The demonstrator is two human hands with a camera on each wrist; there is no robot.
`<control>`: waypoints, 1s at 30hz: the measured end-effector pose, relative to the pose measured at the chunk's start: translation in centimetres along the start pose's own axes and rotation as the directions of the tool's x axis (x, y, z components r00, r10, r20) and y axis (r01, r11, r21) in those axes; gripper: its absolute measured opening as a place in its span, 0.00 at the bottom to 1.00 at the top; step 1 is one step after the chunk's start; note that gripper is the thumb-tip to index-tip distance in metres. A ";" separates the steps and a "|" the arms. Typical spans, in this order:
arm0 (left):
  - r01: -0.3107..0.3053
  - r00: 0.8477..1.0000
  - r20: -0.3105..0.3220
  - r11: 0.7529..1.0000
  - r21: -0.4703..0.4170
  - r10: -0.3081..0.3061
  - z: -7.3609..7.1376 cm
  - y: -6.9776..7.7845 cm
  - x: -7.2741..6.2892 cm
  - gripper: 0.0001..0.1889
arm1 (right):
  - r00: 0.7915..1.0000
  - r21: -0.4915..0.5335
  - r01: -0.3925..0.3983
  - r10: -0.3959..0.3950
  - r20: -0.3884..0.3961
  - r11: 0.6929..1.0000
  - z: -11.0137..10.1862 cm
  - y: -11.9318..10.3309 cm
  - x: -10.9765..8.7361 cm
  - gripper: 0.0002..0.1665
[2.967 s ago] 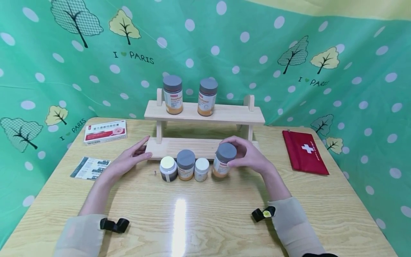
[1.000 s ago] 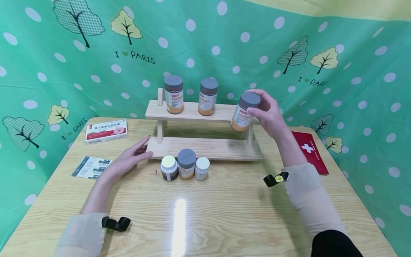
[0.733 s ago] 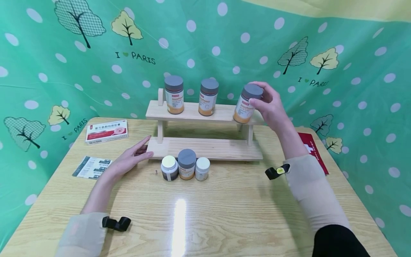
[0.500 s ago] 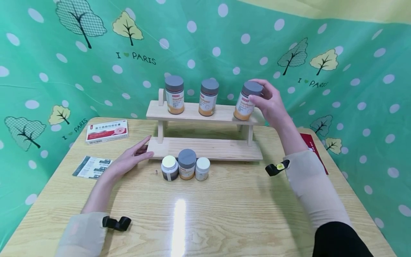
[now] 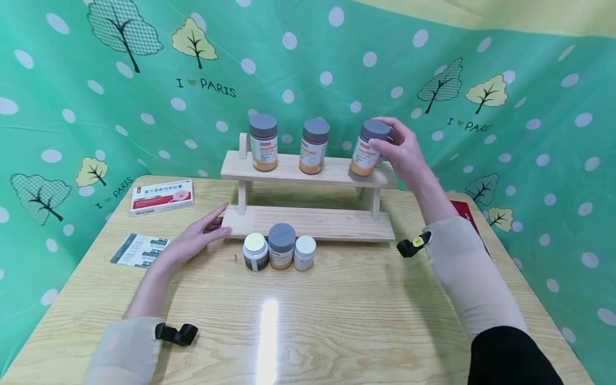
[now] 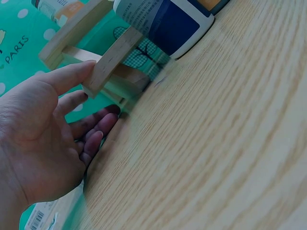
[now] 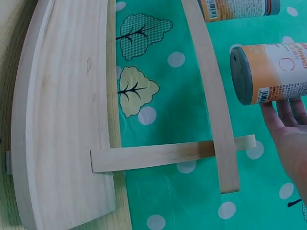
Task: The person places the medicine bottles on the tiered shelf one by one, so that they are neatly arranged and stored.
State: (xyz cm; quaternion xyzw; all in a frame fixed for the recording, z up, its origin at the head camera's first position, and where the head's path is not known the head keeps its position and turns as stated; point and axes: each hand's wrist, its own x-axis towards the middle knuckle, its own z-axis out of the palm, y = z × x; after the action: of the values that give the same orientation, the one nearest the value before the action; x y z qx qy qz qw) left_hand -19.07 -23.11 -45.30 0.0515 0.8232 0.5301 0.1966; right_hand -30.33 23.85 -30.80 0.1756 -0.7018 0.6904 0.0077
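Observation:
My right hand (image 5: 404,152) grips a supplement bottle (image 5: 364,155) with a grey lid and a white and orange label. The bottle tilts a little over the right end of the upper board of a two-tier wooden rack (image 5: 308,223). In the right wrist view its round base (image 7: 241,76) stands apart from the upper board (image 7: 211,81). At the rack's lower left corner my left hand (image 5: 192,240) rests with its thumb against the board end. In the left wrist view the other fingers (image 6: 96,124) are relaxed beside it.
Two similar bottles, one left (image 5: 263,144) and one central (image 5: 314,147), stand on the upper board. Before the rack are a dark-bodied bottle (image 5: 255,251), a grey-lidded one (image 5: 281,247) and a small white one (image 5: 304,253). A medicine box (image 5: 162,197), blister pack (image 5: 139,249) and red pouch (image 5: 464,208) lie around.
My right hand has lifted the grey-lidded bottle from the table, carried it up and back over the upper board, then shifted it slightly left. The left hand has stayed at the rack's corner.

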 end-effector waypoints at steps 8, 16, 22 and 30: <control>-0.006 1.000 -0.001 1.000 -0.006 0.006 0.0 -0.1 0.1 0.45 | 0.999 0.003 -0.031 0.031 -0.011 1.000 -0.1 0.6 0.6 0.27; -0.009 1.000 -0.001 1.000 -0.006 0.009 -0.1 -0.2 0.1 0.44 | 0.999 -0.018 -0.035 0.035 -0.014 0.999 -0.1 1.0 0.8 0.27; -0.006 1.000 -0.006 1.000 -0.001 0.006 0.0 -0.1 0.1 0.44 | 0.999 -0.033 -0.039 0.038 -0.023 0.999 0.0 1.1 0.9 0.27; -0.001 1.000 -0.005 1.000 -0.002 0.001 0.0 0.0 0.1 0.45 | 0.999 -0.052 -0.044 0.043 -0.023 0.998 0.0 1.3 1.1 0.29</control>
State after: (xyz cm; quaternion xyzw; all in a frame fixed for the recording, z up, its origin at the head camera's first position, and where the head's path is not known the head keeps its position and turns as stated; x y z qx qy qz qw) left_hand -19.15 -23.14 -45.33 0.0506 0.8232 0.5311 0.1944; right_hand -31.66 23.61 -31.77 0.1525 -0.7231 0.6737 0.0051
